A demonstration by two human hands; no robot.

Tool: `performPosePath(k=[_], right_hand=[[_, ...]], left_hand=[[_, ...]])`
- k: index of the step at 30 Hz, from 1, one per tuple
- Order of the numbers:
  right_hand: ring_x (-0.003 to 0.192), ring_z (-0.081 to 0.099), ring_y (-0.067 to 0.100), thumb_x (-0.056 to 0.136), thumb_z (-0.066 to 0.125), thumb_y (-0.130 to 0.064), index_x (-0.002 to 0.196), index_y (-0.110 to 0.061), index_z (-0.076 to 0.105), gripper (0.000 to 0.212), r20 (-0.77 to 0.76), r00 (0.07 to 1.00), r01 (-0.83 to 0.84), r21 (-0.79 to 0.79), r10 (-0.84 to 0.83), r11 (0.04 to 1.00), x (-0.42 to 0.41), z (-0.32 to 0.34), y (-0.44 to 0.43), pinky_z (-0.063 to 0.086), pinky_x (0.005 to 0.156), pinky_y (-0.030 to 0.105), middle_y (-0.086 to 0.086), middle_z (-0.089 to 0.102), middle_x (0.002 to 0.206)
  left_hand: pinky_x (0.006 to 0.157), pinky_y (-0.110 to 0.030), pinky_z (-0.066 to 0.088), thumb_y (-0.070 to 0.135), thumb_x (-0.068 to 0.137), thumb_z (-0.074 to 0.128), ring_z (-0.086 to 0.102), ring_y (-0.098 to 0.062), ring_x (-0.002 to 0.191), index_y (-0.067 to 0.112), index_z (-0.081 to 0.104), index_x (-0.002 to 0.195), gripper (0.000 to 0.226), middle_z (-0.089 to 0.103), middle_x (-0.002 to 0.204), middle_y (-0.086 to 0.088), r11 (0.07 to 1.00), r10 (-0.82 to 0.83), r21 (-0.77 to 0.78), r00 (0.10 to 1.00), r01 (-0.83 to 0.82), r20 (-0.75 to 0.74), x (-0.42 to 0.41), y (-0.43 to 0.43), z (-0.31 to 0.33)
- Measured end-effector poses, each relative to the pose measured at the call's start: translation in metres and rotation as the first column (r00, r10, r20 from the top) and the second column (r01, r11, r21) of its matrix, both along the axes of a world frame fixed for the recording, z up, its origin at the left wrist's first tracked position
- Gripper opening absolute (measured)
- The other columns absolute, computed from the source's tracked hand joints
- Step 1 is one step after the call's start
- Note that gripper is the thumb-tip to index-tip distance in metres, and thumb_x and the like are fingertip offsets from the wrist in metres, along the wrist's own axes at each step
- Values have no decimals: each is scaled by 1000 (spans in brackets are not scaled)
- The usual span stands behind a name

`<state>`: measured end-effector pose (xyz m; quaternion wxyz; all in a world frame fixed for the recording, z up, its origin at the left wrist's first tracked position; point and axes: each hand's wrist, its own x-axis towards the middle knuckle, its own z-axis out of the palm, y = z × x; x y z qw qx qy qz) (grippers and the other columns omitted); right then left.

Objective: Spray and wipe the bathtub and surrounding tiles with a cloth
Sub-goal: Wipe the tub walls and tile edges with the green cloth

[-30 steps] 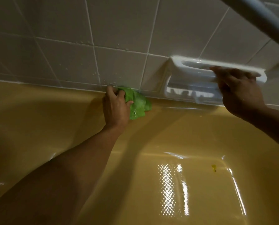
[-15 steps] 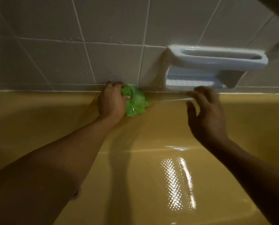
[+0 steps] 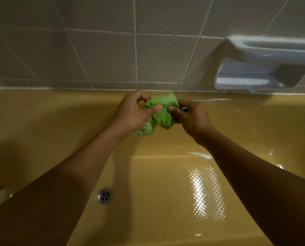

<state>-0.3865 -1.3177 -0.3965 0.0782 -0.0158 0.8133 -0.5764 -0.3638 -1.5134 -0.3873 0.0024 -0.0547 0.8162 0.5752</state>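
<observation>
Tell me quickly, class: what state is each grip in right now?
Left grip: closed, holding the green cloth.
Right grip: closed, pinching the same cloth.

Soap dish [image 3: 254, 48] cut off right edge; cloth [image 3: 163, 119] partly behind left hand [image 3: 132, 114], right hand [image 3: 192, 118].

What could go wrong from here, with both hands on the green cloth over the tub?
1. The left hand and right hand both grip the green cloth, so neither braces on anything. Reaching over the glossy bathtub, the person might lose balance.
2. Droplets sit on the tiles above the rim. If the wadded cloth is not opened out, it may smear or miss them.
</observation>
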Motion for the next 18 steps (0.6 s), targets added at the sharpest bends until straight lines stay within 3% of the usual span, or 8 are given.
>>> performPosePath(k=[3, 5, 8, 10, 11, 13, 16, 18], right_hand=[[91, 68, 15, 78, 85, -16, 100, -15, 79, 22, -137, 989, -37, 148, 58, 988, 9, 15, 5, 56, 80, 29, 0, 72, 99], [89, 68, 15, 69, 91, -20, 88, -15, 79, 23, -149, 985, -58, 189, 87, 980, 16, 26, 6, 55, 75, 28, -1, 72, 94], [81, 67, 6, 68, 92, -17, 83, -26, 75, 25, -194, 966, -116, 260, 170, 959, 31, 38, 5, 54, 71, 24, -9, 71, 86], [73, 63, -2, 69, 91, -15, 85, -31, 73, 29, -234, 952, -121, 312, 200, 942, 40, 43, 8, 51, 67, 20, -14, 70, 82], [70, 60, -3, 70, 91, -17, 83, -32, 72, 28, -244, 947, -114, 353, 209, 929, 42, 44, 10, 49, 63, 19, -16, 68, 79], [71, 58, -1, 71, 90, -27, 81, -32, 71, 23, -269, 930, -116, 435, 252, 893, 47, 48, 13, 48, 66, 24, -18, 65, 77], [98, 61, 9, 74, 81, -47, 85, -27, 74, 23, -384, 838, -118, 568, 389, 814, 52, 54, 14, 48, 89, 41, -15, 71, 99], [100, 66, 6, 79, 80, -41, 87, -21, 73, 22, -309, 879, -195, 462, 362, 865, 56, 61, 14, 51, 90, 35, -11, 74, 99]], left_hand=[[74, -41, 55, 10, 73, 90, 59, -18, 80, 7, 53, 90, 40, 66, 92, -20, 995, -97, 30, 995, 97, 25, 24, -22, 4], [70, -41, 52, 13, 69, 93, 55, -15, 79, 9, 51, 97, 51, 60, 90, -11, 990, -137, -33, 990, 137, 26, 37, -31, 6], [72, -26, 45, 30, 64, 96, 53, -9, 85, 30, 47, 126, 79, 51, 102, 6, 951, -246, -169, 964, 260, 99, 55, -37, 23], [87, -22, 45, 49, 63, 92, 53, -5, 104, 41, 37, 146, 101, 47, 119, 12, 890, -338, -248, 918, 383, 206, 64, -40, 36], [94, -24, 44, 57, 66, 86, 52, -6, 112, 39, 37, 150, 99, 46, 125, 14, 860, -363, -285, 900, 423, 241, 67, -43, 40], [89, -26, 43, 51, 84, 75, 56, -11, 107, 30, 54, 141, 64, 50, 116, 11, 815, -370, -376, 895, 441, 249, 71, -47, 45], [76, -29, 39, 30, 96, 68, 58, -18, 93, 26, 71, 107, 12, 53, 95, 7, 768, -347, -534, 931, 353, 117, 76, -49, 52], [74, -29, 38, 31, 94, 71, 55, -15, 87, 29, 67, 96, 5, 52, 93, 8, 777, -327, -557, 944, 294, 42, 78, -49, 60]])
